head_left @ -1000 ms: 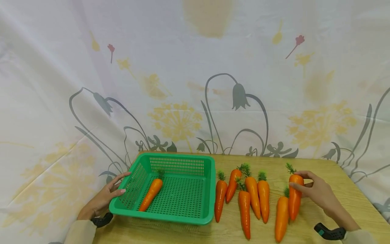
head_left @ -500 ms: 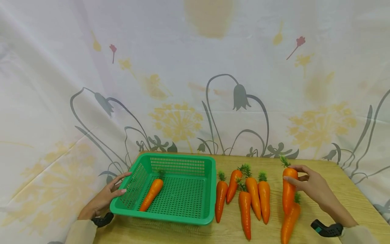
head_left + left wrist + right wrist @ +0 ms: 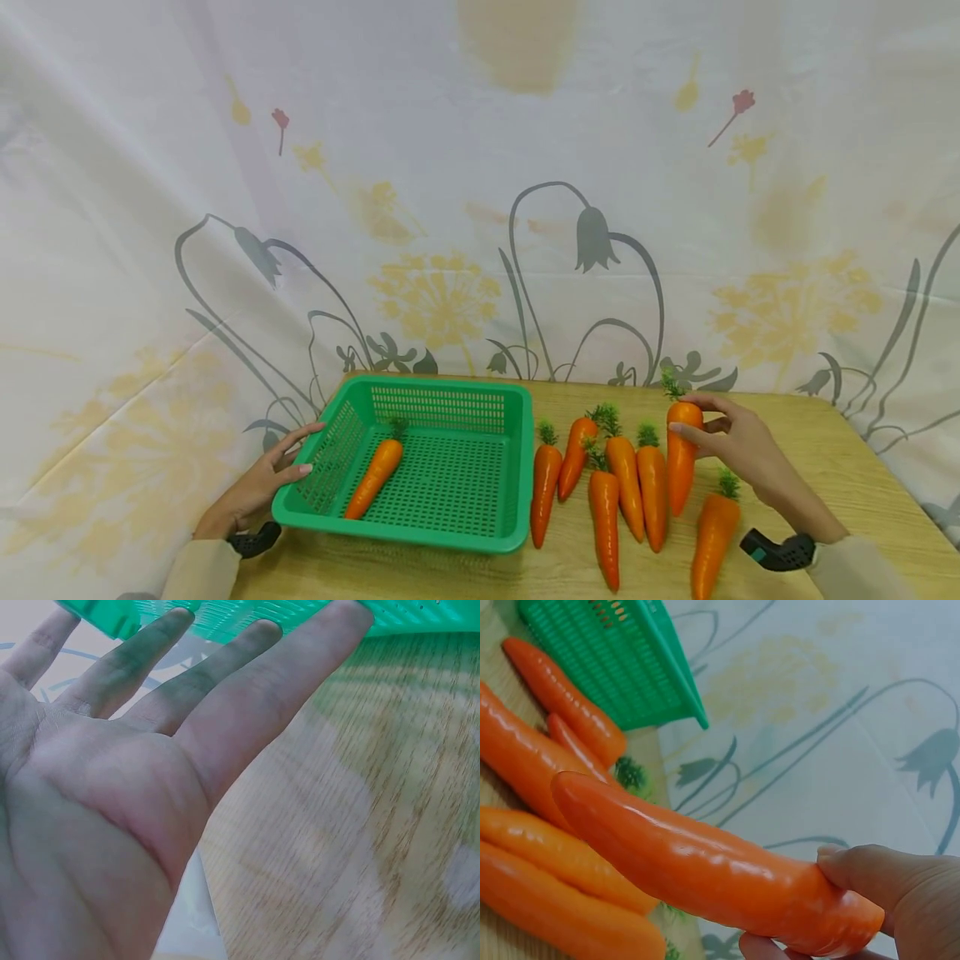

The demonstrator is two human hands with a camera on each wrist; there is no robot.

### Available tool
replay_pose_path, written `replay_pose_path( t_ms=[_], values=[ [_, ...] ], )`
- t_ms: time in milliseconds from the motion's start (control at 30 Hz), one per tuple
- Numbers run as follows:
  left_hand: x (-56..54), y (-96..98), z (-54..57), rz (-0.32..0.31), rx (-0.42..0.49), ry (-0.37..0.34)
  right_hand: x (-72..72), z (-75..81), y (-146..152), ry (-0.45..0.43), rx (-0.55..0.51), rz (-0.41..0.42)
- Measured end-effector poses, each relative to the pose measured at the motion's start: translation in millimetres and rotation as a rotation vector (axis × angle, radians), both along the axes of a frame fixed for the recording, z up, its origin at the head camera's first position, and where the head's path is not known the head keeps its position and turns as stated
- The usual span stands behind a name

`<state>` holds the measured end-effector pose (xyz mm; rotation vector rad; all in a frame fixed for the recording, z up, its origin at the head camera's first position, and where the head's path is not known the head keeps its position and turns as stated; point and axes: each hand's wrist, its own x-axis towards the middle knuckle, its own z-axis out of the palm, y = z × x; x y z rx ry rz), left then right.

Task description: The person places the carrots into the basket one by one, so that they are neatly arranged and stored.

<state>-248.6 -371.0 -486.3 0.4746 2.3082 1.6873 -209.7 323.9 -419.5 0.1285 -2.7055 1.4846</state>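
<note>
My right hand (image 3: 735,437) pinches an orange carrot (image 3: 682,458) near its leafy top, thumb on one side and fingers on the other. In the right wrist view this carrot (image 3: 720,870) hangs over the others, tip toward the basket. My left hand (image 3: 258,483) rests against the left side of a green plastic basket (image 3: 405,542). Its straight fingertips touch the basket wall, as the left wrist view of the hand (image 3: 112,780) also shows. One carrot (image 3: 375,475) lies inside the basket, at its left.
Several carrots (image 3: 603,525) lie side by side on the wooden table (image 3: 802,425), right of the basket. A separate carrot (image 3: 714,542) lies nearer the front right. Behind the table hangs a flower-patterned cloth (image 3: 450,208).
My right hand has lifted its carrot and carried it left, toward the group. The carrot beneath it has shifted and turned slightly on the table. My left hand stays at the basket.
</note>
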Motion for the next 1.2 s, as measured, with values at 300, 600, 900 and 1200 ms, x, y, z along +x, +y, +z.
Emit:
replay_pose_path(
  t_ms=[300,600,900,1200],
  values=[
    [-1.2,-1.5,-2.0,0.008,0.009,-0.009,-11.7,4.3,-25.9,0.018,-0.115,0.066],
    [-0.8,-2.3,-1.8,-0.002,-0.029,0.021,-19.7,9.7,-55.3,0.008,-0.172,0.126],
    [-1.8,-2.1,-1.8,0.017,-0.04,0.027,-31.4,11.6,-91.0,-0.02,-0.207,0.183],
    [-1.2,-1.9,-1.3,0.021,-0.043,0.022,-40.8,11.1,-128.6,-0.025,-0.247,0.237]
  ],
)
